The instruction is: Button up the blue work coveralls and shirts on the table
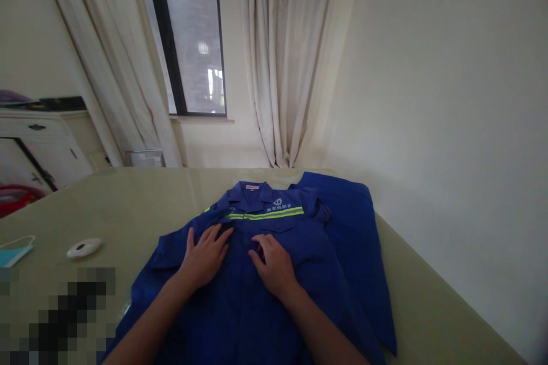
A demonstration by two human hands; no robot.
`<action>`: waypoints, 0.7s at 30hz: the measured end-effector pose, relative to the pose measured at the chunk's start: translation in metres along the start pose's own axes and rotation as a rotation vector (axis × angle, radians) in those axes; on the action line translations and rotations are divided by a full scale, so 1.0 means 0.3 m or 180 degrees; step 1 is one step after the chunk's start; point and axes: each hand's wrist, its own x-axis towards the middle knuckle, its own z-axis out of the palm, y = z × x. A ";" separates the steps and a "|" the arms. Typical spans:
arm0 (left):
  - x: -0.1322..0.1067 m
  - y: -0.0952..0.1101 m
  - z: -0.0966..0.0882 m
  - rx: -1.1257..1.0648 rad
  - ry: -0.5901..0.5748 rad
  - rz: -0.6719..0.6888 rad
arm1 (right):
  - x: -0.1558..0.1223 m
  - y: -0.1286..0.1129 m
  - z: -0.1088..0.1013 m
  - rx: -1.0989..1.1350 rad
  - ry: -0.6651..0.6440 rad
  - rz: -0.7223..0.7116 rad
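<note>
Head view: blue shirt laid front up on table, collar far, blue cloth at right. Left hand spread wide, right hand loosely curled, nothing seen gripped. Spreading seemingly mostly done; right-side sleeve left bunched.

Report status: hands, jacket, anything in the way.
Left hand spread, right hand loosely curled, both at blue jacket. Jacket front up, collar at far end. White oval object off left, apart from jacket.

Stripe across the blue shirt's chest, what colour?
Chest stripe: bright yellow-green, greyish along its middle; best seen in the head view.
</note>
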 end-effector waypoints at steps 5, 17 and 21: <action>0.105 -0.168 -0.108 0.0033 -0.0369 -0.0097 | -0.001 0.002 0.016 -0.0234 -0.0057 -0.0045; 0.158 -0.144 -0.293 0.0415 0.1330 -0.0494 | -0.001 -0.005 0.013 -0.0478 -0.0093 -0.0175; 0.191 0.066 -0.065 -0.1090 -0.0120 -0.0431 | -0.004 0.000 0.021 -0.0687 -0.0100 -0.0328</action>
